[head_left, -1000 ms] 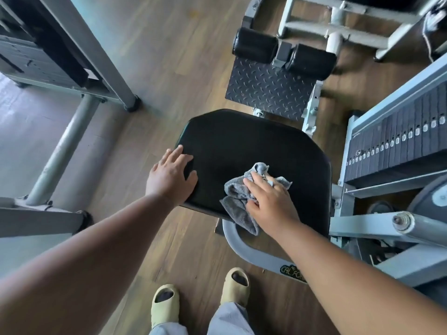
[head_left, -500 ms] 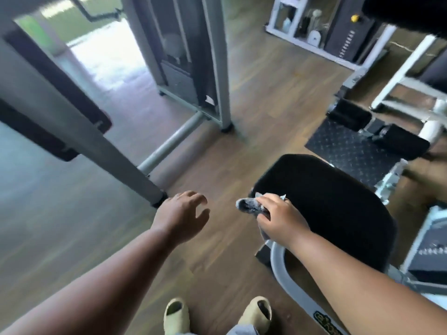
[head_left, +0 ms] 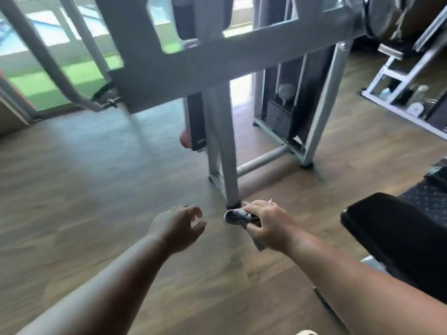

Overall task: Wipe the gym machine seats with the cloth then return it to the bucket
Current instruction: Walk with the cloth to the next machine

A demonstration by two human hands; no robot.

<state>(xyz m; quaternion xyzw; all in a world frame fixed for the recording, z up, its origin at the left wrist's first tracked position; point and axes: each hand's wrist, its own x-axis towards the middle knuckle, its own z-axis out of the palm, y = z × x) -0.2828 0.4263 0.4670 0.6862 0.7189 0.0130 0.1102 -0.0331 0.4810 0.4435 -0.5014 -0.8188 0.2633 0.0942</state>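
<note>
Gripping the bunched grey cloth (head_left: 235, 215) in the right hand (head_left: 267, 224), fingers curled round it, one end poking out toward nine o'clock and a corner hanging below the palm. Holding nothing in the left hand (head_left: 177, 227), fingers loosely curled and relaxed, hovering just beside the cloth at its nine o'clock, apart from it. Hanging both hands above the wooden floor (head_left: 96, 189). Sitting at three o'clock of the right hand, the black padded seat (head_left: 391, 228), apart from the cloth. Standing at twelve o'clock, the grey metal frame (head_left: 225, 151) of another machine, its leg ending on the floor just beyond the cloth. Blurring throughout.
</note>
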